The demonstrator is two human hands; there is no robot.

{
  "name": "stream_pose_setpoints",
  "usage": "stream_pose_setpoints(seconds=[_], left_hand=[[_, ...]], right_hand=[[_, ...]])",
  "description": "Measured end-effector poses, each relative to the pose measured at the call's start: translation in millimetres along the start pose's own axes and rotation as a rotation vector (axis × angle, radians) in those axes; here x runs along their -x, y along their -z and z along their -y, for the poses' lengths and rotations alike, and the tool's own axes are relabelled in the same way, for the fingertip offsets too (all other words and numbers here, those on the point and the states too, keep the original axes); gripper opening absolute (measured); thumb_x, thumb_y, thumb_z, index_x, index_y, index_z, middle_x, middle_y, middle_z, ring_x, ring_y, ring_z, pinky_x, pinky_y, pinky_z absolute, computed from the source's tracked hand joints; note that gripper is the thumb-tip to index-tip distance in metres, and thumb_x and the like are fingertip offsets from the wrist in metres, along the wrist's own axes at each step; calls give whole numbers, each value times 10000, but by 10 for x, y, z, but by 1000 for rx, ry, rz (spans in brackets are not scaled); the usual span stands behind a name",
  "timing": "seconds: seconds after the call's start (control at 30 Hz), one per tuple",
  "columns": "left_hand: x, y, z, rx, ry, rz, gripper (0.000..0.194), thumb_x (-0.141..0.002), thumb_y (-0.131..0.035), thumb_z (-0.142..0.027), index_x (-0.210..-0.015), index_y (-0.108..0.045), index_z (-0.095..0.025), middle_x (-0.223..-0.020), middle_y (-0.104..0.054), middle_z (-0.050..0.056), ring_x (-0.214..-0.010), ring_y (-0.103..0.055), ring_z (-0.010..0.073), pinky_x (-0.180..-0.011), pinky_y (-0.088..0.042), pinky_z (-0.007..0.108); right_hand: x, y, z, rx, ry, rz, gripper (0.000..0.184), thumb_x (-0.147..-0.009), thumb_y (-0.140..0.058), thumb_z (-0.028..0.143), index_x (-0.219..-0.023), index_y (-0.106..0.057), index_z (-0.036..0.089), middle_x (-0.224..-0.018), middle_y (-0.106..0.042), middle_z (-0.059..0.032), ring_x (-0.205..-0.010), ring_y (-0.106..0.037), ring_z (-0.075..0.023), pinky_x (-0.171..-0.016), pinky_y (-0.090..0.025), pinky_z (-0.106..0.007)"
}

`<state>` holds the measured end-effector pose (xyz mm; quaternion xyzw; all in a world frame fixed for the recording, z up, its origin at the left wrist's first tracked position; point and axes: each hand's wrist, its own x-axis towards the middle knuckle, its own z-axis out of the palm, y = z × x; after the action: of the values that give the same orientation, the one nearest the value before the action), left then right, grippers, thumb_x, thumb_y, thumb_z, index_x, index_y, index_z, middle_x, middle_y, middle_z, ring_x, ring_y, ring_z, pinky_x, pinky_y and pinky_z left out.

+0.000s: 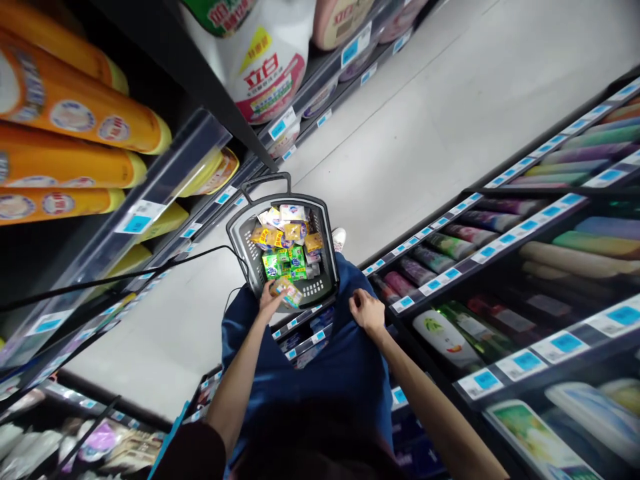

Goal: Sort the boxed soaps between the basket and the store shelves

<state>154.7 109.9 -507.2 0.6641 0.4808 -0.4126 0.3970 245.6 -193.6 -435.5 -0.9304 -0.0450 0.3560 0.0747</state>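
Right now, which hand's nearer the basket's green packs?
Left. Left hand: near edge of the basket, just short of the green packs. Right hand: farther off, outside it, by the right leg.

Orange bottles (80,100) line up behind a shelf's clear front edge (187,167), which carries a price tag (141,217). A white 立白 detergent bottle (275,47) stands at the neighbouring shelf's near corner, a pink bottle (340,23) beside it. Across the pale floor (400,113), blue-and-white tags (527,362) run along dark, tiered shelves' (466,265) front edges.

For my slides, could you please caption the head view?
Left hand holding a small packet at a loaded shopping basket.
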Motion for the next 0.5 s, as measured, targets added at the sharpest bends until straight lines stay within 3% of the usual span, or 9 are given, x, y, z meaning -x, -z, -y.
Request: stream_pose_setpoints(seconds=[0.13,0.3,0.4,0.5], left_hand=[[193,-317,-131,472,11,178,636,-869,-698,-399,-1454,-489,-263,-1280,-696,108,-1027,-733,225,-781,-616,294],[317,-689,-507,798,-6,286,669,-839,-731,-420,-1443,-513,-230,-1301,-686,141,-1074,-728,263,-793,-635,330],[356,-706,-788,830,-76,322,721,-780,-793,-415,-1424,-540,-213,-1314,-678,160,-1071,-724,280,-764,-636,333],[366,-611,-1052,794,-151,369,677,-781,-789,-427,-1385,-580,-205,-1265,-702,152,-1032,-730,269,-748,-631,329]], right_hand=[[-31,56,6,-19,105,12,281,-1002,-425,337,-923,-676,241,-870,-747,-79,-817,-714,-256,-667,-431,-321],[-108,193,38,-176,287,48,384,-1033,-354,369,-1275,-598,200,-1146,-723,-138,-1081,-669,-283,-944,-495,-388],[-159,236,99,-169,392,97,529,-998,-452,467,-1437,-478,172,-1256,-677,-167,-1127,-639,-326,-975,-500,-458],[-222,227,127,-187,445,88,809,-923,-571,604,-1531,-347,122,-1272,-650,-205,-1131,-638,-371,-982,-513,-529]])
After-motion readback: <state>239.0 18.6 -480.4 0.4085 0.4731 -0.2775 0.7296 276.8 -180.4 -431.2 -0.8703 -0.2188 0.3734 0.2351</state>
